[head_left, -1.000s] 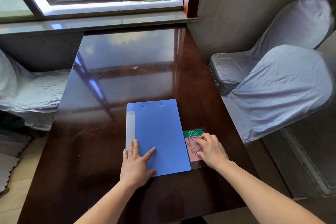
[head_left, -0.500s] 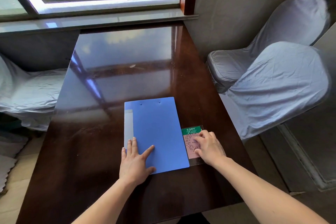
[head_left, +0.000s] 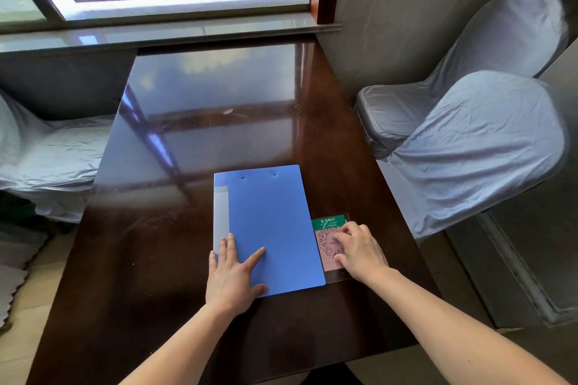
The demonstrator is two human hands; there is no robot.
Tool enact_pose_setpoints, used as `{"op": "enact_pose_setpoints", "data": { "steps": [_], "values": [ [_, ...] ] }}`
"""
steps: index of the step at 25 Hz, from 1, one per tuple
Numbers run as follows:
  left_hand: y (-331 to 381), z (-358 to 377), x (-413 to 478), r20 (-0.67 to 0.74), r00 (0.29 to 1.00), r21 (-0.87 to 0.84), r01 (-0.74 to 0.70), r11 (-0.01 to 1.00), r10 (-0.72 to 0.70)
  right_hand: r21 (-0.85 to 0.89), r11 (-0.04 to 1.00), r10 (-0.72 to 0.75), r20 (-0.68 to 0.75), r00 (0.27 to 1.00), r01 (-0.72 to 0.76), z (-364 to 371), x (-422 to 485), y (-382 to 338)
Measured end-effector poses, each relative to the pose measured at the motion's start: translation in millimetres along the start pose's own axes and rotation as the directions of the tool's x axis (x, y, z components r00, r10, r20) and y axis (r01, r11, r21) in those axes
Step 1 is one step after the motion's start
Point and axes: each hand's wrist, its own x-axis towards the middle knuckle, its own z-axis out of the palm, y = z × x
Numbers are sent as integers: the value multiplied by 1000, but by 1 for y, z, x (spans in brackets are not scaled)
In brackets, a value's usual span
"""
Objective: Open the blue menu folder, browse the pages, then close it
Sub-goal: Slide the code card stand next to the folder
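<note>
Fingers [head_left: 225, 246] flat on closed blue folder [head_left: 269, 225] — plain cover

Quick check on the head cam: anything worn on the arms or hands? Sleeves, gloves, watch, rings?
Nothing worn that shows. The left hand and right hand are bare, with no gloves, rings or watch in view. Both forearms are uncovered up to the frame edge, with no sleeve, strap or marking. Nails look short and unpainted.
</note>
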Motion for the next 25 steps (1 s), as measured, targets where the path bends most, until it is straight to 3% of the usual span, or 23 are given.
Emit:
{"op": "enact_pose_setpoints", "data": {
  "steps": [19, 25],
  "values": [
    [-2, 3, 2, -12, 1000, 2, 5, 1000, -5, 8, 1000, 4, -4, 1000, -4, 0, -1, 0],
    [3, -2, 1, -3, 999, -107, 45, 993, -46, 19, 1000, 15, -12, 1000, -14, 0, -3, 1]
  ]
}}
